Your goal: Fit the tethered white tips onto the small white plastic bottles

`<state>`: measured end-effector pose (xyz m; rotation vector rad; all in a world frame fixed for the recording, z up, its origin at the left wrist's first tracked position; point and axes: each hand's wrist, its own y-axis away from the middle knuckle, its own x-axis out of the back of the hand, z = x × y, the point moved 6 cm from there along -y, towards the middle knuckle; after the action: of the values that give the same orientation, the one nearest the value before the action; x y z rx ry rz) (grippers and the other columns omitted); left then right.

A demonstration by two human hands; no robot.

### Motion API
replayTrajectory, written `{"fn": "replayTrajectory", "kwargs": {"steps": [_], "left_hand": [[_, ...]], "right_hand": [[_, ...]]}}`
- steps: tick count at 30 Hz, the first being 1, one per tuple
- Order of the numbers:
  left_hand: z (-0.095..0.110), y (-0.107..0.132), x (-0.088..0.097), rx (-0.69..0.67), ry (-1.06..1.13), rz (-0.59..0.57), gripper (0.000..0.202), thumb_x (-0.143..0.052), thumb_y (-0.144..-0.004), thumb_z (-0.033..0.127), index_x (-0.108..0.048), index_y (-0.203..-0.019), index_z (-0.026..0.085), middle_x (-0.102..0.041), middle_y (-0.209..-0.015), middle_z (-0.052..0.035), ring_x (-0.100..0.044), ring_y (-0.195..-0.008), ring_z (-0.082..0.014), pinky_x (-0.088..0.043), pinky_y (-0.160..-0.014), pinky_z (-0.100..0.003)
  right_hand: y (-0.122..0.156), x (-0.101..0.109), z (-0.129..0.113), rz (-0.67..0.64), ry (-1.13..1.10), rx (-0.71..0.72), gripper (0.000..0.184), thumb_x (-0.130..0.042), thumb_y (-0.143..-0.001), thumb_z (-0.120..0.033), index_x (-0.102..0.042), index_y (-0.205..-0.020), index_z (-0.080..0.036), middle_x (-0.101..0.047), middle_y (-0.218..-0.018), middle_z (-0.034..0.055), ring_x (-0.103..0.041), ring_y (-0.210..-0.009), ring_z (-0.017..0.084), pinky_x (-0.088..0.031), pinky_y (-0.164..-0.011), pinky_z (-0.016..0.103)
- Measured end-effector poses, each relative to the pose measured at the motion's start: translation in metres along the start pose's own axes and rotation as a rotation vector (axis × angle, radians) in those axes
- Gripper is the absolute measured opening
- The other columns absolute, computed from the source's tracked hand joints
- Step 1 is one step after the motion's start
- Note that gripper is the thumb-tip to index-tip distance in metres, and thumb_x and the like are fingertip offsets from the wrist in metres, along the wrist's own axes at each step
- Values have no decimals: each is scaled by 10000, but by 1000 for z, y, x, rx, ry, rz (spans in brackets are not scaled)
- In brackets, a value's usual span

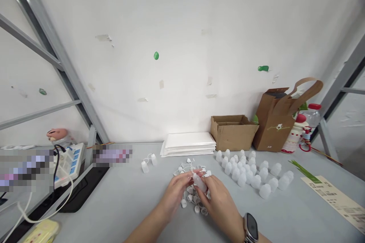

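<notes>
Both hands were clamped together, left hand (pixel 177 189) and right hand (pixel 219 202), on a small translucent bottle (pixel 199 182) above the caps (pixel 191 199) on the worktop (pixel 128 201). It looked light, thin-walled and smooth, best pinched round its body. It bore no label, and the printed sheet (pixel 336 197) was unreadable.

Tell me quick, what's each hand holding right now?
Left hand: closed, fingertips pinching one end of the small bottle.
Right hand: closed around the same small bottle.
</notes>
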<state>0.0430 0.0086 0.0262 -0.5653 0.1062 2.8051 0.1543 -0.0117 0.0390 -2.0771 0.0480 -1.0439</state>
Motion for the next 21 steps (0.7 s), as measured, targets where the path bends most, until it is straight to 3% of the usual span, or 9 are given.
{"fn": "replayTrajectory", "kwargs": {"steps": [6,11,16,21], "left_hand": [[0,1,-3,25,44,44,347,-580,-749,308,-609,-1064,165,-668,-1031,-100,-535,-1064,-262,-315,-976,-412],[6,2,-6,-19,57,-4,248,-562,-751,267,-659,-940,141,-648,-1063,-107,-511,-1087,-265,-310,-981,-385],[1,0,-4,-4,12,18,301,-600,-727,321,-657,-968,151,-641,-1073,-113,-507,-1085,-269,-314,-972,-389],[-2,-3,5,-49,-44,86,262,-615,-724,342,-661,-911,165,-656,-1030,-103,-544,-1030,-255,-337,-948,-385]], "right_hand": [[0,1,-4,32,90,61,137,-394,-883,-250,-507,-862,-174,-567,-690,53,-558,-655,189,-466,-565,311],[0,2,-4,50,122,68,161,-381,-887,-245,-516,-843,-169,-562,-668,49,-555,-654,192,-452,-555,311],[-2,3,-7,69,181,110,158,-396,-881,-227,-536,-839,-167,-570,-652,46,-547,-613,188,-435,-535,310],[-2,2,-3,1,-27,-28,189,-437,-870,-264,-517,-1015,-174,-610,-781,57,-573,-709,188,-476,-619,305]]}}
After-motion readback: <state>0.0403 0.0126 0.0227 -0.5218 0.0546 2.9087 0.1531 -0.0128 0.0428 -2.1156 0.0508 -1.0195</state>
